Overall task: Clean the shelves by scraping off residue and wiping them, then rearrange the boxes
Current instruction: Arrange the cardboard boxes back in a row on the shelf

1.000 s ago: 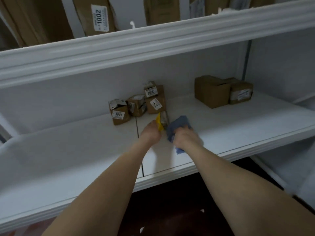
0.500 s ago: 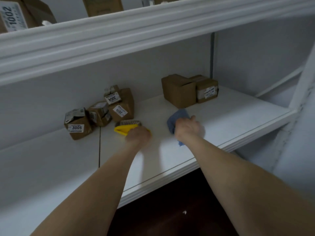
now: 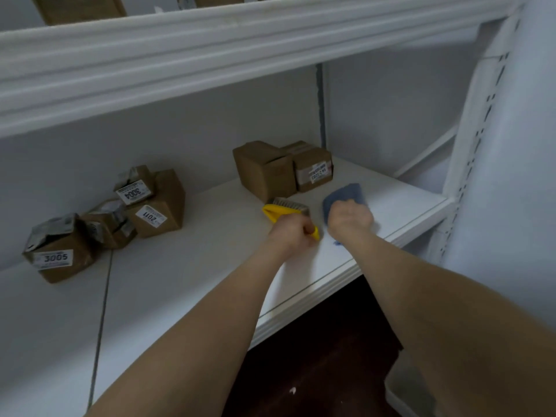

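one scraper (image 3: pixel 284 210) left hand (image 3: pixel 290 236); cloth (image 3: pixel 346 194), apparently, right hand (image 3: pixel 349 218)

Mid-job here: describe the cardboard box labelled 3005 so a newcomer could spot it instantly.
Find the white shelf board under the thick white moulding, split by a dark seam. Against the back wall near that seam huddle four small brown cardboard boxes. The box labelled 3005 is the leftmost, left of the seam, its label upright, unlike the turned labels 3004 and 2011.
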Demonstrator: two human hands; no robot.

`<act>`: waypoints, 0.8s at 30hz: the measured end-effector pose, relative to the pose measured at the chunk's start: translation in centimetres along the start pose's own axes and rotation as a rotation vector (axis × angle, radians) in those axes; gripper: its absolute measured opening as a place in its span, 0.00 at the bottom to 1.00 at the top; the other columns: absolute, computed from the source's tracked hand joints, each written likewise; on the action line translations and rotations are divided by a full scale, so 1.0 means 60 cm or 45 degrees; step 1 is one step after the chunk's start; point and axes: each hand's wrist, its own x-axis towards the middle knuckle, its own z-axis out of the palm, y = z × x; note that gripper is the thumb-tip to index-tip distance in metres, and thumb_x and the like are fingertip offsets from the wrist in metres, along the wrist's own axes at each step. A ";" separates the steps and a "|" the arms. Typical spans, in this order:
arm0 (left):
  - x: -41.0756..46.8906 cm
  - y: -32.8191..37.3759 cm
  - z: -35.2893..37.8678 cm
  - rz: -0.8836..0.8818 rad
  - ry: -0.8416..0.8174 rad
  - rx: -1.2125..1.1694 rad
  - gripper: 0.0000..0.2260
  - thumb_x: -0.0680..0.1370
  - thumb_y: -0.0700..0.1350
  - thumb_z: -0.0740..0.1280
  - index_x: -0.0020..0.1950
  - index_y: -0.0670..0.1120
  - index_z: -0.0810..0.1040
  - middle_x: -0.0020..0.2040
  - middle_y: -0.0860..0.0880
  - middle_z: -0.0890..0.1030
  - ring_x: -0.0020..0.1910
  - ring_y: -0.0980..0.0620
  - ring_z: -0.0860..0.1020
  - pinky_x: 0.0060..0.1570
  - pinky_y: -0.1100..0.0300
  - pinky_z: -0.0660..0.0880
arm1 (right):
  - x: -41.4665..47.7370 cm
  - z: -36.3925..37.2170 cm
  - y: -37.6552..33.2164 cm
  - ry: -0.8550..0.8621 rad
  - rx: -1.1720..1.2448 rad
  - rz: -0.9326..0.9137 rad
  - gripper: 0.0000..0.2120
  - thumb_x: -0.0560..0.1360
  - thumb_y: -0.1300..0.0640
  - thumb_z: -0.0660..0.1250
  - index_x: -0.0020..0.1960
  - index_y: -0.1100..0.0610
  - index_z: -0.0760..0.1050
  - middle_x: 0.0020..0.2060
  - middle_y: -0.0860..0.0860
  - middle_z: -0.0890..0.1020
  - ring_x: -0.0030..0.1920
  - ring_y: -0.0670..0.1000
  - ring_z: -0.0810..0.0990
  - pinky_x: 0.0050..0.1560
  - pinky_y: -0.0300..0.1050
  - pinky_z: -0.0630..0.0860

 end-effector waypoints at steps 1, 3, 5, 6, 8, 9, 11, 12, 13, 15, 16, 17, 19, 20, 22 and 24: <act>0.011 0.018 0.008 0.031 -0.008 -0.002 0.09 0.74 0.43 0.68 0.53 0.43 0.81 0.52 0.45 0.81 0.54 0.48 0.78 0.51 0.63 0.71 | 0.010 -0.001 0.012 -0.011 0.012 0.045 0.20 0.78 0.62 0.62 0.70 0.60 0.70 0.69 0.56 0.70 0.69 0.59 0.69 0.59 0.53 0.73; 0.030 0.056 0.024 0.093 -0.012 -0.035 0.09 0.74 0.42 0.68 0.52 0.42 0.82 0.52 0.44 0.82 0.54 0.47 0.78 0.53 0.62 0.72 | 0.026 -0.007 0.037 -0.030 0.032 0.111 0.24 0.79 0.62 0.60 0.74 0.58 0.63 0.75 0.56 0.60 0.73 0.61 0.60 0.63 0.58 0.69; 0.046 0.086 0.040 0.159 -0.003 -0.041 0.08 0.74 0.41 0.68 0.49 0.40 0.83 0.51 0.42 0.83 0.54 0.46 0.79 0.52 0.62 0.70 | 0.040 -0.013 0.060 -0.025 0.051 0.159 0.26 0.78 0.62 0.60 0.75 0.57 0.61 0.76 0.56 0.53 0.74 0.66 0.55 0.64 0.60 0.67; 0.050 0.098 0.045 0.180 -0.018 -0.030 0.08 0.75 0.41 0.67 0.49 0.39 0.83 0.52 0.41 0.83 0.55 0.46 0.79 0.52 0.62 0.70 | 0.046 -0.016 0.071 -0.022 0.065 0.178 0.25 0.79 0.61 0.59 0.75 0.57 0.62 0.77 0.56 0.53 0.74 0.67 0.54 0.64 0.60 0.66; 0.057 0.112 0.052 0.211 -0.057 -0.018 0.10 0.76 0.39 0.66 0.54 0.38 0.82 0.56 0.41 0.82 0.58 0.45 0.78 0.57 0.61 0.68 | 0.052 -0.021 0.087 -0.013 0.102 0.211 0.24 0.78 0.59 0.60 0.74 0.57 0.63 0.76 0.56 0.53 0.73 0.66 0.52 0.65 0.59 0.64; 0.061 0.115 0.053 0.228 -0.073 -0.017 0.11 0.76 0.38 0.65 0.56 0.39 0.82 0.58 0.41 0.81 0.60 0.45 0.77 0.60 0.60 0.68 | 0.053 -0.023 0.092 -0.011 0.122 0.227 0.24 0.78 0.58 0.61 0.73 0.56 0.64 0.76 0.55 0.54 0.73 0.66 0.52 0.65 0.58 0.64; 0.061 0.117 0.052 0.249 -0.110 0.007 0.12 0.77 0.37 0.64 0.60 0.40 0.80 0.62 0.41 0.79 0.63 0.45 0.75 0.62 0.60 0.66 | 0.049 -0.026 0.092 -0.011 0.135 0.252 0.23 0.77 0.56 0.62 0.72 0.55 0.66 0.75 0.55 0.55 0.73 0.65 0.53 0.65 0.58 0.63; 0.059 0.115 0.049 0.253 -0.117 0.025 0.13 0.77 0.36 0.64 0.61 0.41 0.79 0.62 0.41 0.78 0.63 0.44 0.74 0.61 0.59 0.66 | 0.047 -0.026 0.088 0.011 0.112 0.252 0.23 0.77 0.55 0.62 0.71 0.55 0.68 0.75 0.55 0.57 0.72 0.65 0.54 0.66 0.58 0.64; 0.056 0.112 0.045 0.252 -0.115 0.045 0.14 0.76 0.36 0.63 0.61 0.41 0.79 0.62 0.41 0.78 0.63 0.43 0.74 0.60 0.58 0.67 | 0.041 -0.028 0.083 0.057 0.076 0.241 0.21 0.76 0.55 0.62 0.69 0.55 0.70 0.73 0.55 0.59 0.71 0.65 0.56 0.66 0.58 0.63; 0.044 0.104 0.030 0.235 -0.079 0.068 0.15 0.75 0.35 0.62 0.60 0.41 0.79 0.61 0.40 0.78 0.62 0.42 0.74 0.58 0.57 0.68 | 0.029 -0.031 0.070 0.185 0.020 0.191 0.20 0.75 0.55 0.63 0.66 0.54 0.72 0.69 0.56 0.63 0.69 0.64 0.58 0.67 0.57 0.62; 0.035 0.098 0.019 0.219 -0.051 0.089 0.16 0.75 0.35 0.62 0.61 0.42 0.78 0.62 0.40 0.77 0.62 0.42 0.74 0.58 0.57 0.68 | 0.021 -0.034 0.061 0.241 0.013 0.151 0.19 0.75 0.55 0.63 0.66 0.55 0.73 0.68 0.56 0.63 0.69 0.63 0.59 0.66 0.56 0.62; 0.029 0.094 0.009 0.196 -0.018 0.107 0.16 0.76 0.36 0.61 0.62 0.43 0.77 0.62 0.39 0.76 0.63 0.42 0.72 0.59 0.57 0.67 | 0.015 -0.037 0.053 0.279 0.019 0.104 0.19 0.76 0.54 0.63 0.66 0.55 0.72 0.68 0.57 0.63 0.68 0.62 0.59 0.65 0.55 0.63; 0.008 0.073 -0.017 0.107 0.046 0.124 0.16 0.77 0.38 0.61 0.63 0.44 0.76 0.64 0.39 0.73 0.65 0.42 0.71 0.62 0.56 0.67 | -0.007 -0.044 0.027 0.310 0.042 -0.001 0.20 0.77 0.52 0.61 0.68 0.55 0.71 0.68 0.57 0.64 0.68 0.62 0.60 0.64 0.53 0.64; -0.003 0.061 -0.030 0.055 0.063 0.138 0.16 0.77 0.39 0.61 0.64 0.44 0.75 0.64 0.40 0.72 0.65 0.42 0.71 0.63 0.56 0.67 | -0.018 -0.046 0.013 0.311 0.055 -0.044 0.20 0.78 0.52 0.61 0.68 0.55 0.70 0.68 0.58 0.64 0.68 0.62 0.61 0.64 0.52 0.64; -0.028 0.034 -0.055 -0.042 0.065 0.181 0.17 0.78 0.41 0.61 0.67 0.44 0.73 0.66 0.40 0.70 0.66 0.43 0.70 0.64 0.56 0.68 | -0.044 -0.048 -0.017 0.303 0.078 -0.126 0.19 0.78 0.54 0.60 0.68 0.56 0.70 0.68 0.58 0.64 0.67 0.62 0.62 0.65 0.53 0.64; -0.055 0.005 -0.078 -0.125 0.058 0.213 0.18 0.78 0.43 0.62 0.68 0.43 0.72 0.67 0.40 0.69 0.66 0.43 0.70 0.65 0.55 0.69 | -0.070 -0.046 -0.047 0.295 0.077 -0.191 0.20 0.77 0.57 0.60 0.68 0.57 0.70 0.68 0.59 0.64 0.67 0.62 0.63 0.66 0.53 0.65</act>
